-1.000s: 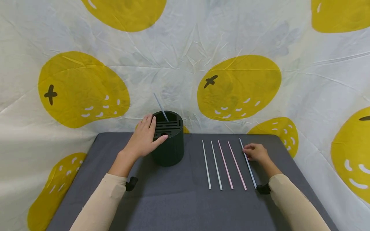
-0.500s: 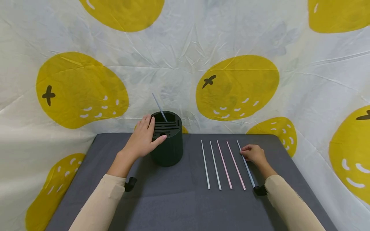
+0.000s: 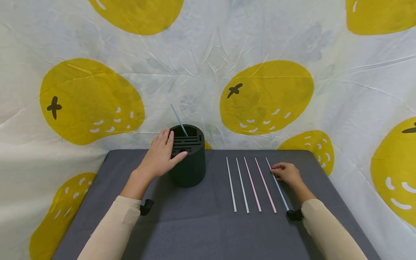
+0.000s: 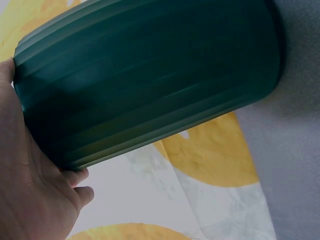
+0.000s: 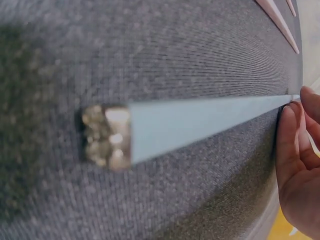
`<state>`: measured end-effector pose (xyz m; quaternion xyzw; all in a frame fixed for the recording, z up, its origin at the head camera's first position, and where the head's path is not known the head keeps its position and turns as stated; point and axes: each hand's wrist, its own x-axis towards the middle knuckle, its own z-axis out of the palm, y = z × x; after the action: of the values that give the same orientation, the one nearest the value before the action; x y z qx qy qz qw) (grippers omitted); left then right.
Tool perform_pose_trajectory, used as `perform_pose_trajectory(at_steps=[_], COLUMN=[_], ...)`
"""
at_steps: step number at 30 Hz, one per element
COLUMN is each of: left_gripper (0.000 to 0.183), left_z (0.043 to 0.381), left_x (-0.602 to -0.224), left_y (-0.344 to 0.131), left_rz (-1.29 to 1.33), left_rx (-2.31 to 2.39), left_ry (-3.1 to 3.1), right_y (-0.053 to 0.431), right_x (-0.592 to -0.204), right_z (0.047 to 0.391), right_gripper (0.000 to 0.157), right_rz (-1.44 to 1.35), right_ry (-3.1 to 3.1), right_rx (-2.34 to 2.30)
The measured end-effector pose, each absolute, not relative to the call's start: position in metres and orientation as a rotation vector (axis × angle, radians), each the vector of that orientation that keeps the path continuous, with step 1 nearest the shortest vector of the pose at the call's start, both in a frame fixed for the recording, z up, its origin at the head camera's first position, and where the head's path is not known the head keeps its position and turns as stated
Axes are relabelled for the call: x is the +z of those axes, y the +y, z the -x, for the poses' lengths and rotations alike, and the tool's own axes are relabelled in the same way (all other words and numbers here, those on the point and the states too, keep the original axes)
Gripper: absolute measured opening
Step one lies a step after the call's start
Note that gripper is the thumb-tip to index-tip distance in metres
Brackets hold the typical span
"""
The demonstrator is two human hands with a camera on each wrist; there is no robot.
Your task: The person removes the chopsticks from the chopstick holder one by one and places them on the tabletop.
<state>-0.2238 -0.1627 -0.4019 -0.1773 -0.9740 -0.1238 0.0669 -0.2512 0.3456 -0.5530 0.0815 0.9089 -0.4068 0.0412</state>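
Note:
In the head view my left hand (image 3: pixel 158 152) rests on the left side of a dark green, ribbed cylindrical holder (image 3: pixel 191 173), fingers along the rim and thumb across its front. A bluish chopstick (image 3: pixel 178 119) leans inside the holder's back opening. Slots and small holes mark the front of its top. On the right, my right hand (image 3: pixel 286 173) pinches a light blue chopstick (image 3: pixel 280 189) near its far end, between thumb and fingers. Its metal-capped near end (image 5: pixel 107 136) lies close to the right wrist camera.
Two pale chopsticks (image 3: pixel 231 186) (image 3: pixel 242 186) and two pink ones (image 3: pixel 252 186) (image 3: pixel 265 186) lie side by side between the holder and my right hand. A grey cloth covers the table (image 3: pixel 195 231). Behind hangs a white curtain (image 3: pixel 195 54) with yellow fruit prints.
The far end of the light blue chopstick has shifted slightly left, towards the pink ones, with my right hand pinching it. My left hand stays on the holder.

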Motion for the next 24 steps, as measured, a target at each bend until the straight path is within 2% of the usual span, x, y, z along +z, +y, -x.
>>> perform_pose_trajectory(at_steps=[9, 16, 24], left_gripper=[0.103, 0.103, 0.102], left_z=[0.224, 0.224, 0.224], left_x=[-0.403, -0.404, -0.404], left_y=[-0.163, -0.163, -0.163], left_rz=[0.540, 0.535, 0.543], left_rx=[-0.372, -0.369, -0.375], left_ry=[-2.930, -2.932, -2.922], right_y=[0.346, 0.342, 0.309], right_x=[-0.536, -0.498, -0.450], right_z=[0.246, 0.246, 0.257], right_gripper=[0.033, 0.033, 0.034], right_rz=[-0.145, 0.025, 0.202], right_ry=[2.807, 2.978, 3.037], right_rx=[-1.221, -1.076, -1.140])
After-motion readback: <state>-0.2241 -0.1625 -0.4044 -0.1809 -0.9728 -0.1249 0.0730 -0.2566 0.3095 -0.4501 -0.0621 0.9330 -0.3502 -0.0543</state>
